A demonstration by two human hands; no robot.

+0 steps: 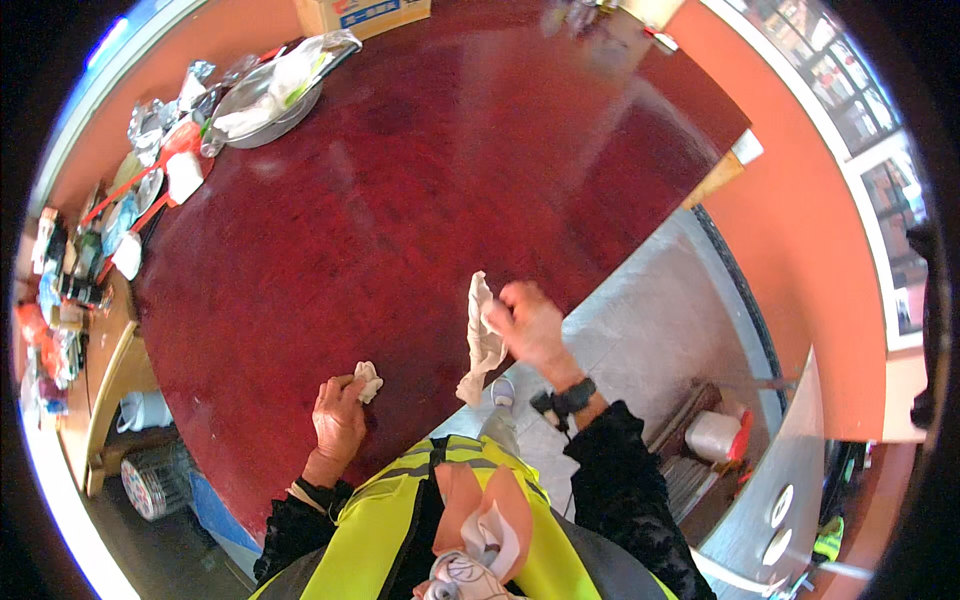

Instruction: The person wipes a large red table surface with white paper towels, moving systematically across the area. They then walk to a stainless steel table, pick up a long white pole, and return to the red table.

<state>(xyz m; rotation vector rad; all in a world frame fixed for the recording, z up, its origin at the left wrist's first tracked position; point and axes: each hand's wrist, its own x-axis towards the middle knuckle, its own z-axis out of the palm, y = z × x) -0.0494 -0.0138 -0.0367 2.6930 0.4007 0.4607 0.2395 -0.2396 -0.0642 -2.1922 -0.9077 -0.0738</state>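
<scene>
Both my hands are over the front part of a dark red tabletop. My left hand pinches a small crumpled wad of cream material between thumb and fingers, at the table surface. To its right, my right hand grips a long, twisted cream strip by its side, near the table edge. The strip looks like soft cloth or tissue; I cannot tell which. Its lower end hangs down toward the edge, and the right hand is slightly blurred.
At the back left a metal basin holds white plastic bags, with a cardboard box beyond it. Red-handled utensils and bags crowd the left edge. A wooden desk adjoins there. Lower right stands a white container with a red lid.
</scene>
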